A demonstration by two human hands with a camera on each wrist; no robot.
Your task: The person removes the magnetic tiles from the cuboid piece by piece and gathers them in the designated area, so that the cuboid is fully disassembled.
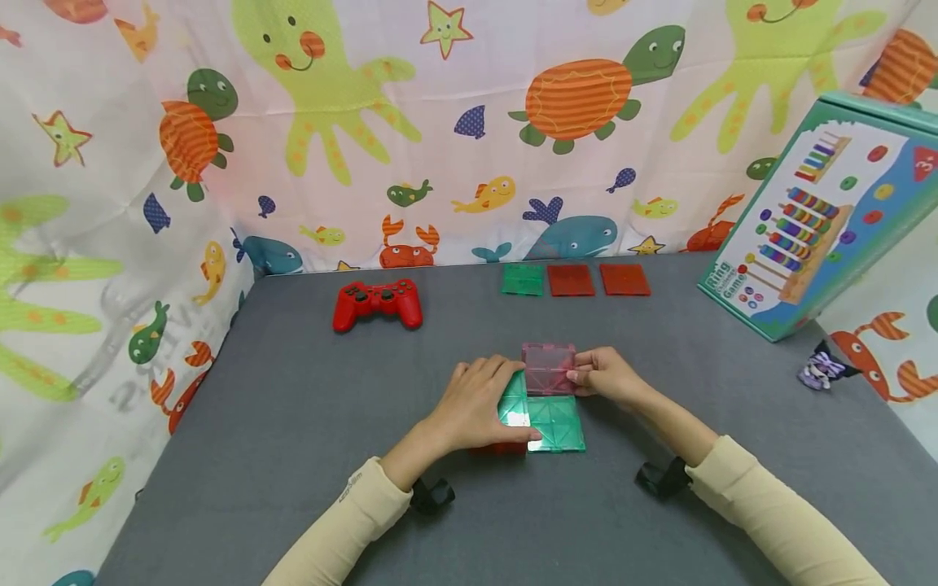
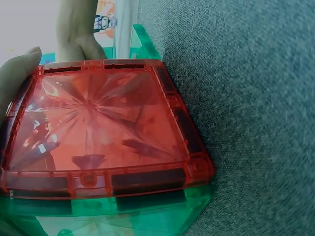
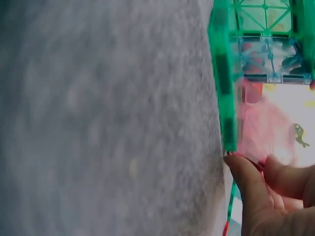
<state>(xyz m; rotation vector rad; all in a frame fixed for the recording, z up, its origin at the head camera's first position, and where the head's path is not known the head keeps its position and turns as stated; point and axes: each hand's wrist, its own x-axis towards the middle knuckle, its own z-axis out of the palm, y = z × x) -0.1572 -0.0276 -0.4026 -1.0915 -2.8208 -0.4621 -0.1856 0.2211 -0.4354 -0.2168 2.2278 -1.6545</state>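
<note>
A block of magnetic tiles stands mid-table, with green tiles (image 1: 557,423) on top and a red tile (image 2: 98,128) on the side nearest me. My left hand (image 1: 476,403) lies palm down over the green tiles, its thumb along the front edge, and a finger (image 2: 19,73) touches the red tile's rim. My right hand (image 1: 604,376) pinches a clear pink tile (image 1: 548,368) by its right edge and holds it against the far side of the green tiles. In the right wrist view the pink tile (image 3: 261,128) meets the green tile's edge (image 3: 224,73) just above my fingertips (image 3: 251,191).
A red game controller (image 1: 377,303) lies at the back left. One green tile (image 1: 523,279) and two red tiles (image 1: 571,280) (image 1: 624,279) lie in a row at the back. A toy box (image 1: 821,220) leans at the right, a small figure (image 1: 821,368) beside it. Printed curtains wall the grey table (image 1: 293,423).
</note>
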